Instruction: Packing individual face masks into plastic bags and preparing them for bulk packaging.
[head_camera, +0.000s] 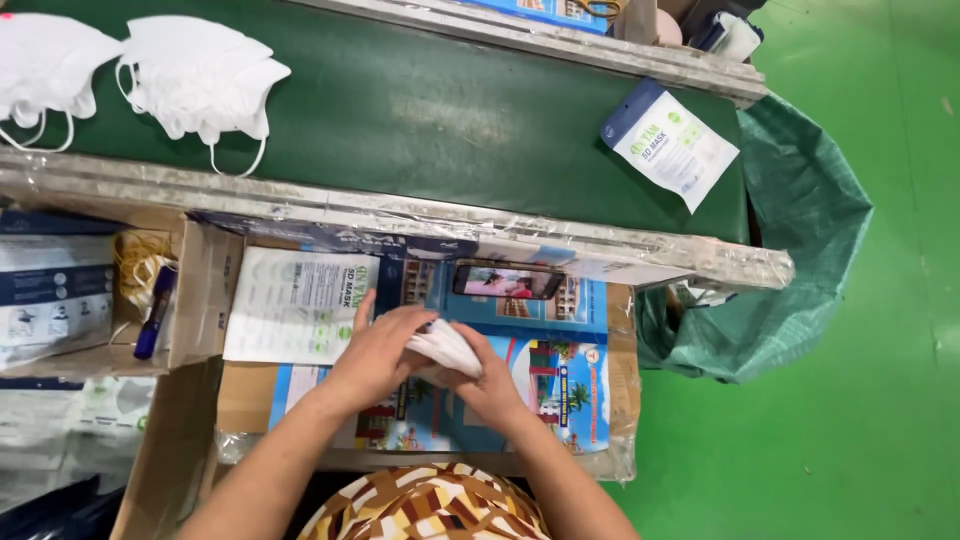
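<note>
While both hands press a folded white face mask over the colourful printed board, left hand fingers lie together on top and right hand clamps beneath; loose pressure could let it unfold or slide toward the phone.

Landmark: green conveyor belt.

- Flat pouch, white with a blue top corner, lies tilted on the belt's right end.
- Stack of white pouches with green print, just below the belt's near rail, left of centre.
- Phone, lying sideways with its screen lit in pink and pale tones, just under the near rail, centre.
- Blue printed sheet with colourful pictures, under the phone.
- Blue-and-white packs in a cardboard box, below the belt's left end.
- Blue printed carton beyond the far rail, partly cut off.
</note>
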